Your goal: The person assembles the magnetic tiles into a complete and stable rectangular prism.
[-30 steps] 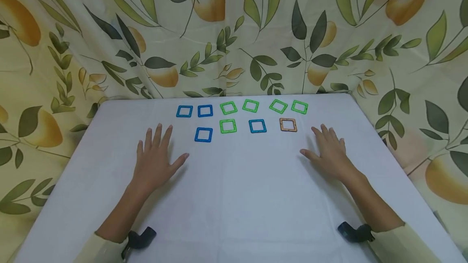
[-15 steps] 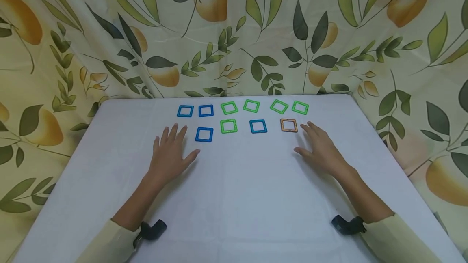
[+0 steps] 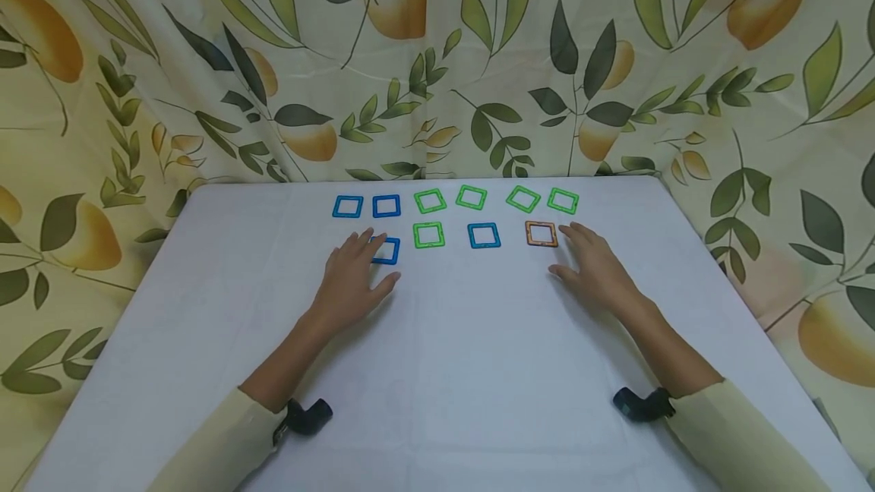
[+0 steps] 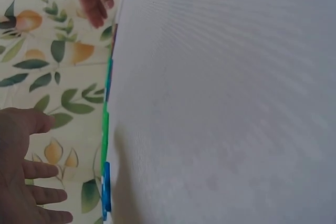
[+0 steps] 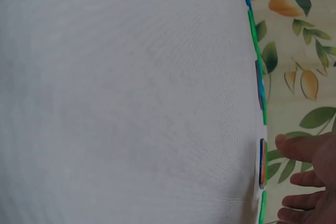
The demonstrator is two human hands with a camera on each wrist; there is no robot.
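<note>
Left hand (image 3: 351,283), fingers spread, blocks part of a blue frame (image 3: 396,251); right hand (image 3: 596,270), fingers parted, beside the orange frame (image 3: 542,244)! Green frame (image 3: 429,246) between, patterned curtain (image 3: 383,89) behind.

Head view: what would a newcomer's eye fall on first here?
Probably the orange frame, the only one of its colour, at the right end of the nearer row, with the right hand close beside it. Next, perhaps, the left hand, which partly hides the blue frame at that row's left end. Behind the white table, the fruit-and-leaf cloth also stands out.
</note>
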